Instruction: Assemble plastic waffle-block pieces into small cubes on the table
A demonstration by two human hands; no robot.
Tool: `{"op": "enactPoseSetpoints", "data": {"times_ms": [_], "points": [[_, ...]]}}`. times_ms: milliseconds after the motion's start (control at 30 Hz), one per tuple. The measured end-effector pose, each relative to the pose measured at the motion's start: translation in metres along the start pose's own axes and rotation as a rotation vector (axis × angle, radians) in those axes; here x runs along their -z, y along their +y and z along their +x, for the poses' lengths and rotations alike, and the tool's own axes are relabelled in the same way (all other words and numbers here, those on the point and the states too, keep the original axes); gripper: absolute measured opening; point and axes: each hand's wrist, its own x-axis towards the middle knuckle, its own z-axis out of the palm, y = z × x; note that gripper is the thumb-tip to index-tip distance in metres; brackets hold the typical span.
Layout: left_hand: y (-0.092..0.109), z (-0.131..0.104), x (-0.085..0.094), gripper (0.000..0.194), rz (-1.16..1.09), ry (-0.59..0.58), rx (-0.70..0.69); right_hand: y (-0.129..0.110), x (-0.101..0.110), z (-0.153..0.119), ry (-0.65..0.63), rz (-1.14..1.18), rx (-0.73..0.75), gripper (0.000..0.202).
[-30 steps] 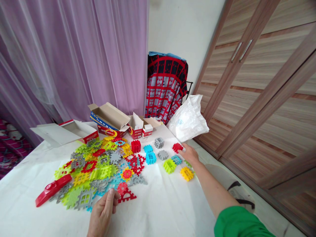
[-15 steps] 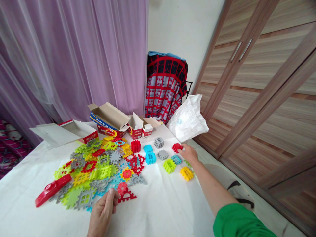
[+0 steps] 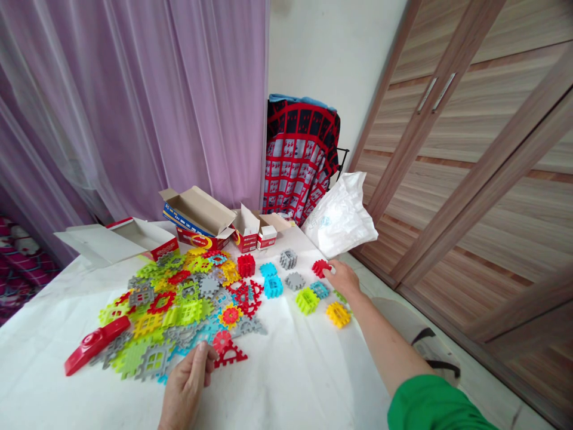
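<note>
At the table's right edge, my right hand (image 3: 344,279) is closed, thumb and fingers on a red notched building block (image 3: 319,268). Near it lie a grey piece (image 3: 295,280), a blue piece (image 3: 319,289), a lime-green stack (image 3: 307,300) and a yellow stack (image 3: 339,314). My left hand (image 3: 187,382) is at the front of the table with its fingers curled against the thumb; whether anything is in them is hidden. Just beyond its fingertips are a red flower-shaped disc (image 3: 221,341) and a red triangular piece (image 3: 231,356). A large pile of coloured notched pieces (image 3: 188,310) spreads to the left.
Cardboard boxes (image 3: 197,209) stand open along the back. A white plastic bag (image 3: 342,216) sits at the back right corner. On the left is a red curved part (image 3: 96,345). Blue (image 3: 273,287), red (image 3: 246,265) and grey (image 3: 288,258) stacks stand mid-table.
</note>
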Motion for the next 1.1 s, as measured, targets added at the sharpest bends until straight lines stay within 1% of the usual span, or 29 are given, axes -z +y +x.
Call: {"op": "enactPoseSetpoints", "data": {"times_ms": [67, 133, 200, 233, 267, 367, 433, 500, 567, 667, 800, 900, 1100], "points": [[-0.001, 0.000, 0.000, 0.060, -0.005, 0.000, 0.004, -0.006, 0.004, -0.006, 0.070, 0.065, 0.003, 0.031], [0.001, 0.000, 0.000, 0.059, -0.011, -0.002, 0.000, -0.019, 0.005, -0.020, 0.151, 0.191, 0.029, 0.029], [0.004, 0.000, -0.001, 0.059, -0.018, -0.002, -0.007, -0.040, 0.000, -0.044, 0.208, 0.363, 0.093, 0.029], [0.006, 0.000, -0.001, 0.060, -0.020, 0.001, -0.010, -0.053, -0.004, -0.059, 0.216, 0.455, 0.138, 0.029], [0.007, -0.001, -0.002, 0.060, -0.021, 0.002, -0.015, -0.067, -0.010, -0.076, 0.210, 0.532, 0.198, 0.029], [0.010, -0.001, -0.003, 0.061, -0.015, 0.015, -0.037, -0.107, -0.030, -0.130, 0.127, 0.686, 0.375, 0.026], [0.010, -0.002, -0.003, 0.061, -0.012, 0.033, -0.058, -0.126, -0.041, -0.158, 0.072, 0.740, 0.424, 0.026], [0.008, -0.002, -0.004, 0.061, -0.006, 0.053, -0.073, -0.136, -0.048, -0.176, 0.046, 0.774, 0.436, 0.026], [0.005, -0.003, -0.005, 0.060, -0.001, 0.064, -0.082, -0.138, -0.052, -0.183, 0.054, 0.783, 0.429, 0.026], [0.001, -0.006, -0.005, 0.059, -0.001, 0.068, -0.087, -0.133, -0.052, -0.185, 0.086, 0.764, 0.392, 0.027], [-0.002, -0.016, -0.002, 0.059, -0.011, 0.063, -0.081, -0.128, -0.051, -0.190, 0.094, 0.706, 0.382, 0.028], [-0.004, -0.028, 0.005, 0.057, -0.021, 0.069, -0.070, -0.125, -0.048, -0.199, 0.098, 0.676, 0.377, 0.029], [-0.005, -0.049, 0.026, 0.057, -0.030, 0.111, -0.050, -0.116, -0.038, -0.221, 0.102, 0.660, 0.298, 0.029]]}}
